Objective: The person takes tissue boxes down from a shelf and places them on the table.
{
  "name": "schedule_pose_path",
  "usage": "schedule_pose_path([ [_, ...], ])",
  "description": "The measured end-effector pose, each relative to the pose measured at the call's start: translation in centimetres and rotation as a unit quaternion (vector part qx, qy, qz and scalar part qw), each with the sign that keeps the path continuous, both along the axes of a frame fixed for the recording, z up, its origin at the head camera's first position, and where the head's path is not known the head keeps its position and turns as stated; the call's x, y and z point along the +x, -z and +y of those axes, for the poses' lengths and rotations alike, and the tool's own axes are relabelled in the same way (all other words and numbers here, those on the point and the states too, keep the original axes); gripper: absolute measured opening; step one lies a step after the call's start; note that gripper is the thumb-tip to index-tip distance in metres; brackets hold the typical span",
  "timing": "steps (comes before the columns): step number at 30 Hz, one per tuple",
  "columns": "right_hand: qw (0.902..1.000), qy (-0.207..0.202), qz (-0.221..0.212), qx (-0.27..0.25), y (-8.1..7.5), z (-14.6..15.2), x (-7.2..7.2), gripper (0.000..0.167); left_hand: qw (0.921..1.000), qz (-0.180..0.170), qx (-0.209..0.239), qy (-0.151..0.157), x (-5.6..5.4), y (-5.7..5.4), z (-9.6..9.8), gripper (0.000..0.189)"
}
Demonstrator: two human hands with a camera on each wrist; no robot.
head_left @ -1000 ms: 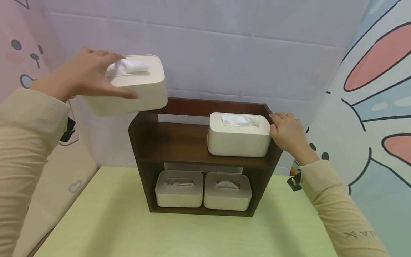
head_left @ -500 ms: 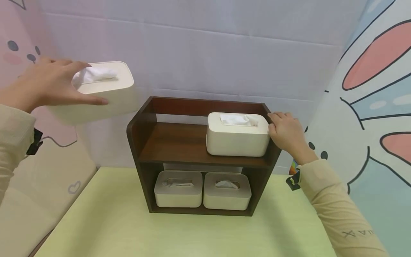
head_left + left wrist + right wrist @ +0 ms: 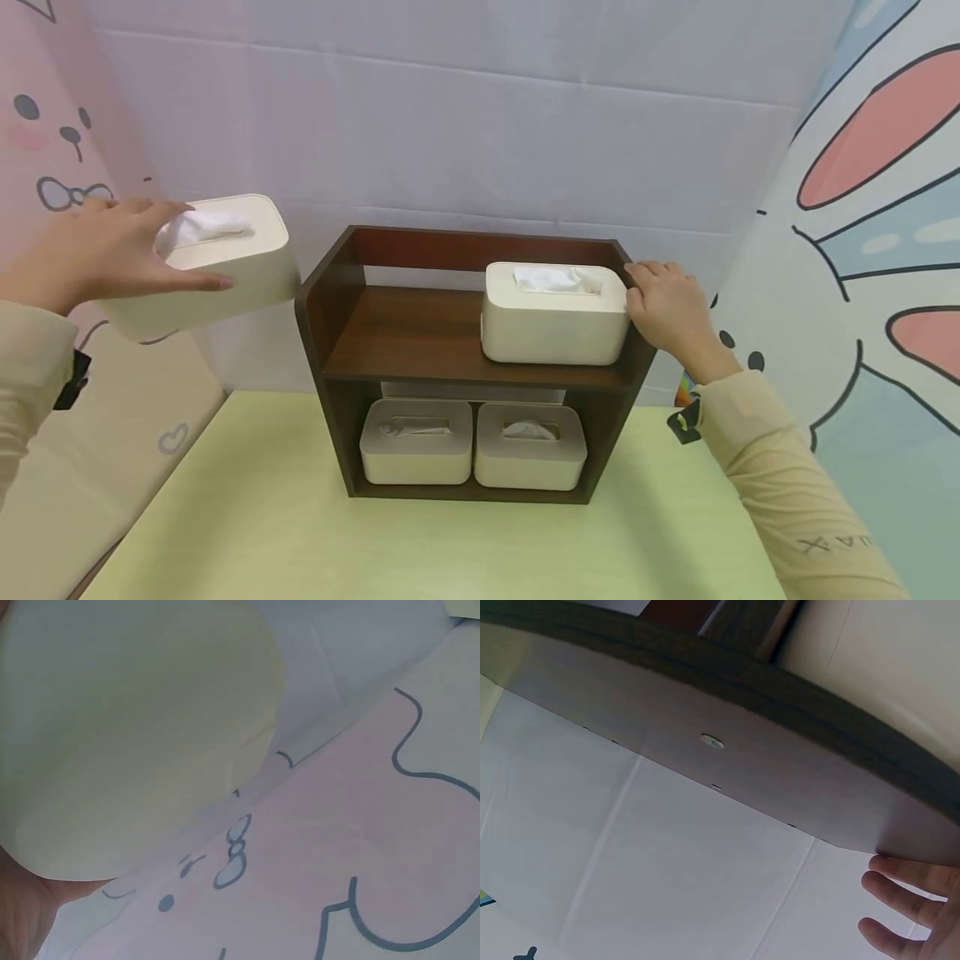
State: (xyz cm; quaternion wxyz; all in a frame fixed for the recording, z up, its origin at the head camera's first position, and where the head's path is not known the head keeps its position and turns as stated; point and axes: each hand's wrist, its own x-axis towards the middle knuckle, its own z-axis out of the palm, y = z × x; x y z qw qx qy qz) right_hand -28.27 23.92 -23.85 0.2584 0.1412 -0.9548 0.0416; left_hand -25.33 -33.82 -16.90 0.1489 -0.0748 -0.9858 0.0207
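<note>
At the left in the head view, my left hand holds a cream tissue box in the air, thumb on its front side. A white tissue pokes from its top. Close up in the left wrist view, the pale tissue box hides most of the left hand. My right hand grips the upper right side panel of a dark brown two-tier shelf, beside a second tissue box on the upper tier. Several fingers of the right hand show past the panel's edge in the right wrist view.
Two more tissue boxes, a left one and a right one, sit side by side on the lower tier. The shelf stands on a pale yellow-green table. White cloth hangs behind, with cartoon-printed panels on both sides.
My left hand carries the tissue box leftward, away from above the shelf's left side, and then lower. My right hand stays in place on the shelf panel.
</note>
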Motion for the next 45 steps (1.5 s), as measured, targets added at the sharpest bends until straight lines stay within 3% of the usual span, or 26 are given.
schedule_pose_path([
  [5,1.0000,-0.001,0.000,0.001,0.1,0.0,0.0,0.043,0.9999,0.000,-0.015,0.000,0.0,3.2,0.2,0.101],
  [18,1.0000,-0.002,-0.002,-0.004,0.0,-0.1,0.2,0.043,0.9993,-0.017,-0.001,0.032,0.9,10.8,-0.2,0.097],
  [27,0.9999,-0.005,0.005,-0.009,0.1,-0.1,0.2,0.043,0.9981,0.009,0.025,0.056,1.0,16.1,-0.9,0.096],
  [36,0.9999,-0.006,0.007,-0.007,0.0,0.1,0.2,0.043,0.9964,0.010,0.046,0.071,1.3,21.5,-0.7,0.095],
  [45,1.0000,-0.007,-0.001,-0.003,-0.2,0.0,0.5,0.043,0.9960,-0.005,0.060,0.066,2.1,25.8,-0.5,0.093],
])
